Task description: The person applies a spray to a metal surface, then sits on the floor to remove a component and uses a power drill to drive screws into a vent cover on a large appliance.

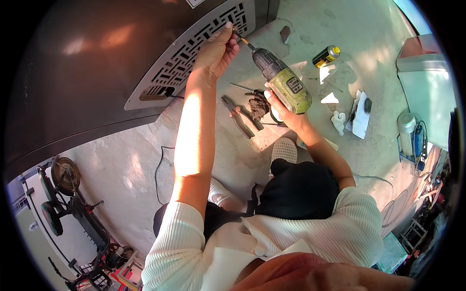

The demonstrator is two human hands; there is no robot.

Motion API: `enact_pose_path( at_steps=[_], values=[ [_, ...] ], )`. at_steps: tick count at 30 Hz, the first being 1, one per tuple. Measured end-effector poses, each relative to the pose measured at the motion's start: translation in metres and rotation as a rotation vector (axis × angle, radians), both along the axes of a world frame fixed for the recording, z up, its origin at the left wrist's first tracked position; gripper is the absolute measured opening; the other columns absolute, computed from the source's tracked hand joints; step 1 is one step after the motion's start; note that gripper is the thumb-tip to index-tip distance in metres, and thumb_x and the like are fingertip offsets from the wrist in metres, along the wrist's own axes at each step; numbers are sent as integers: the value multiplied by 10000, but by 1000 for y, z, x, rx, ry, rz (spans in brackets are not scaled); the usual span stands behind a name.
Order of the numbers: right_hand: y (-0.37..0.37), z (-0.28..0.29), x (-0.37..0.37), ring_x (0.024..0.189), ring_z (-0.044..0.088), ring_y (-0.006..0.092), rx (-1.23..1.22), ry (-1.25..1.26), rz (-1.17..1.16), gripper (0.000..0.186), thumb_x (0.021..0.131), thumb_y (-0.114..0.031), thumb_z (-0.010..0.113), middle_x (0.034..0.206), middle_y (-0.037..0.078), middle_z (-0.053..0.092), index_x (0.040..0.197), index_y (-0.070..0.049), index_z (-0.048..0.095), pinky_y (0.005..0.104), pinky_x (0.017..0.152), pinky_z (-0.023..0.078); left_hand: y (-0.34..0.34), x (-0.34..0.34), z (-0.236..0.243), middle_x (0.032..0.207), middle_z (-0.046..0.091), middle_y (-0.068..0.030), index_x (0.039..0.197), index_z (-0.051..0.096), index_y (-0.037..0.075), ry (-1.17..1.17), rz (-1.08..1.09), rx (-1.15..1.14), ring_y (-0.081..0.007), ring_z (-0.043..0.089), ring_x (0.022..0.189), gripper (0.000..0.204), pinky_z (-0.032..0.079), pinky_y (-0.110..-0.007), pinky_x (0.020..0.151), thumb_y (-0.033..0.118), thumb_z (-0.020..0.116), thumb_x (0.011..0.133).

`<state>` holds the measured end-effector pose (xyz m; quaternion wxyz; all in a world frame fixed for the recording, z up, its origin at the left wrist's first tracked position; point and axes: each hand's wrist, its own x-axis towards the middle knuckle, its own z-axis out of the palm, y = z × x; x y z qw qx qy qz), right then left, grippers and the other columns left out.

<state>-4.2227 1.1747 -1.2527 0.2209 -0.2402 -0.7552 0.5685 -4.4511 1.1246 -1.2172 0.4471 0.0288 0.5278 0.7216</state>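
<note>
My right hand [290, 115] is wrapped round the handle of a green and black cordless drill [286, 86]. The drill's long, golden bit [245, 41] points up and left at the slotted metal grille [170, 70] of a dark cabinet. My left hand [215, 53] is closed in a pinch beside the bit's tip, against the grille's right end. A small dark piece shows at its fingertips, too small to name. Below the drill, pliers [238, 118] lie on the floor beside a dark brown, crumpled lump [258, 106] and a thin screwdriver-like shaft [241, 88].
A yellow-capped can [326, 56] lies to the right, near white scraps [329, 98] and a white sheet [358, 115] with a black piece on it. A blue and grey motor [407, 133] stands at far right. A scooter [87, 218] is at lower left. A cable [159, 169] crosses the floor.
</note>
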Motion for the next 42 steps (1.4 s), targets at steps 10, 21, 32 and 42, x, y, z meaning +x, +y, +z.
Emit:
enact_pose_path(
  at_steps=[10,21,32,42],
  values=[
    [34,6,-47,860,616,185,18,183,-181,273,839,-189,686,965,94,660,1043,-17,630,310,751,489,67,-36,8,743,556,-8,869,603,29,-101,1,83,-79,546,638,205,568,-227,629,229,642,893],
    [34,-1,-51,712,579,97,11,206,-168,238,828,-142,703,846,17,632,1026,-32,631,252,660,472,69,-30,-9,625,526,20,822,623,74,36,229,61,-100,527,529,281,506,-219,507,340,603,911],
    [33,-1,-54,755,584,97,7,209,-179,236,830,-116,699,890,22,640,1036,-26,626,258,684,484,77,-22,-10,598,483,19,735,579,91,41,288,70,-103,488,510,294,464,-221,508,332,615,899],
    [26,4,-59,788,632,162,3,189,-197,228,847,-171,671,890,76,670,1011,-16,636,294,709,497,73,-23,-14,599,477,17,721,570,95,56,273,79,-113,488,525,319,463,-225,532,362,631,882]
  ],
)
